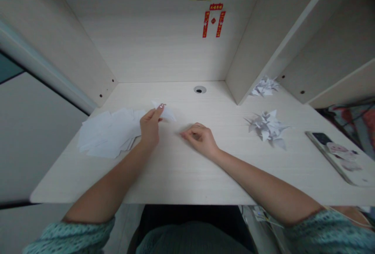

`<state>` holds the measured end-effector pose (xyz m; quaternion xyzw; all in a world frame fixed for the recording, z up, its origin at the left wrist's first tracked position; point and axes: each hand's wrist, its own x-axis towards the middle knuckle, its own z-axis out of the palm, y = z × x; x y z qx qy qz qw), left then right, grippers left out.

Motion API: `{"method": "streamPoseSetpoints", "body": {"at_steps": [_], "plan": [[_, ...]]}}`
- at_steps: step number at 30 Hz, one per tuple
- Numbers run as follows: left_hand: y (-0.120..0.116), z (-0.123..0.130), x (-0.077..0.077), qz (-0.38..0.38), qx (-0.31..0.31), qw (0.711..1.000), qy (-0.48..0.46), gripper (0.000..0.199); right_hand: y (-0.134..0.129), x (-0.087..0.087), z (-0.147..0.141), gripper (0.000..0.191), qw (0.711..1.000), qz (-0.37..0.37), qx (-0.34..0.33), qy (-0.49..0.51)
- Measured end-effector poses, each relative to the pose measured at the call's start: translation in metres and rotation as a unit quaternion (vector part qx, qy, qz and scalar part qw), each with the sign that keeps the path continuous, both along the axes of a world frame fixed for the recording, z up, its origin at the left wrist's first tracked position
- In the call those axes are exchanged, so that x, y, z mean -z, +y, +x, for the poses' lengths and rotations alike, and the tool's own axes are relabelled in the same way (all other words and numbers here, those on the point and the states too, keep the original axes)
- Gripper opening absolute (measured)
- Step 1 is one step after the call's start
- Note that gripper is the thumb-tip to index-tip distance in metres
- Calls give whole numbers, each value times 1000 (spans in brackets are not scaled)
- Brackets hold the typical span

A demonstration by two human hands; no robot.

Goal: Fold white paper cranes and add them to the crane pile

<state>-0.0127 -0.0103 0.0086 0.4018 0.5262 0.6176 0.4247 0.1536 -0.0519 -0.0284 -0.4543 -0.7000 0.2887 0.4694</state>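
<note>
Between the thumb and fingers of my left hand [150,126] is a small white piece of paper [168,114], blurred at its edges; its exact folds cannot be made out. My right hand [202,140] rests on the desk a little to the right, apart from that paper. Its thumb and index fingertips are pressed together, and whether anything tiny sits between them is unclear. Just left of my left hand spreads a heap of flat white paper sheets [107,133]. Farther right lies a pile of pointed, folded white paper pieces [268,127].
A second pile of folded paper [265,86] sits behind, beside the upright divider [263,58]. At the right, a phone in a pale case [340,158] lies on the pale desk [181,179]. A round cable hole [200,89] is near the back panel, which bears red stickers [206,24].
</note>
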Motion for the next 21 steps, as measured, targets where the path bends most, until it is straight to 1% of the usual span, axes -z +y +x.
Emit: {"method": "streamPoseSetpoints", "body": {"at_steps": [1,4,7,9,14,18,21], "plan": [[0,0,1,2,10,1000,11,30,0,-1,1,27,1000,5,14,11],[-8,8,5,15,82,994,68,27,3,-3,3,22,997,15,56,44],[-19,17,9,34,152,981,117,24,5,-2,5,19,998,33,44,26],[-24,19,10,42,174,974,136,23,6,1,5,14,999,44,24,6],[-27,18,10,39,180,970,157,22,5,8,4,20,999,22,21,14],[-27,18,11,30,188,970,149,21,4,7,3,24,1000,6,16,13],[-26,18,13,19,169,976,135,22,3,4,3,24,1000,-2,6,16]]}}
